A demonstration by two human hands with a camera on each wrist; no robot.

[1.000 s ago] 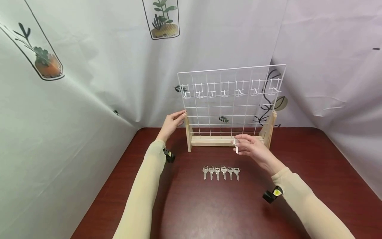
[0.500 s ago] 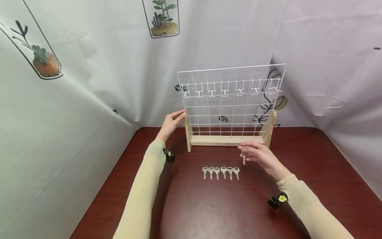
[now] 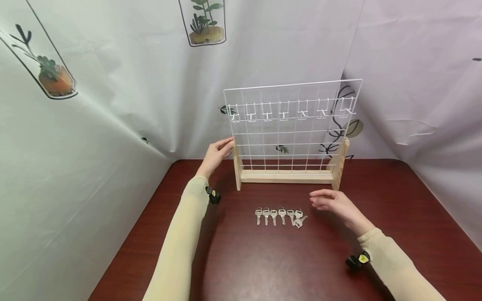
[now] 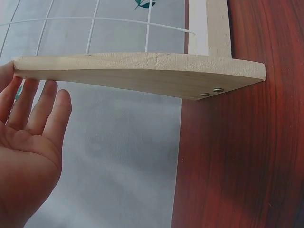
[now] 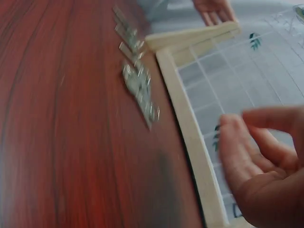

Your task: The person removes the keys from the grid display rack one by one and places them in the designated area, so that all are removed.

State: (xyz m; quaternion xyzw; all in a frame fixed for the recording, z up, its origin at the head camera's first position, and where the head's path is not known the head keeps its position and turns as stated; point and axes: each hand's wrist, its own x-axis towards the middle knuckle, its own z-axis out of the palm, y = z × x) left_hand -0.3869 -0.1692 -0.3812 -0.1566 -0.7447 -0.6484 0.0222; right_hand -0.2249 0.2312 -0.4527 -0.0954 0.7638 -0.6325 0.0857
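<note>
My left hand (image 3: 215,158) pinches the upper end of the rack's wooden side piece (image 4: 142,71), thumb on one face and fingers against the other. The white wire grid rack (image 3: 293,133) stands upright on its wooden base, several hooks (image 3: 283,116) along its upper part. In front of it, several silver keys (image 3: 274,214) lie side by side on the table. One key (image 3: 298,223) lies askew at the row's right end, touching or overlapping its neighbour. To the right of the keys hovers my right hand (image 3: 337,205), holding nothing, fingers loosely bent; it is blurred in the right wrist view.
The dark red wooden table (image 3: 241,267) has its back edge just behind the rack. A pale printed cloth (image 3: 150,75) hangs close at the back and sides.
The right hand has let go of the key it held, which now lies at the right end of the row. That hand moved right and toward the wearer. The left hand stayed put.
</note>
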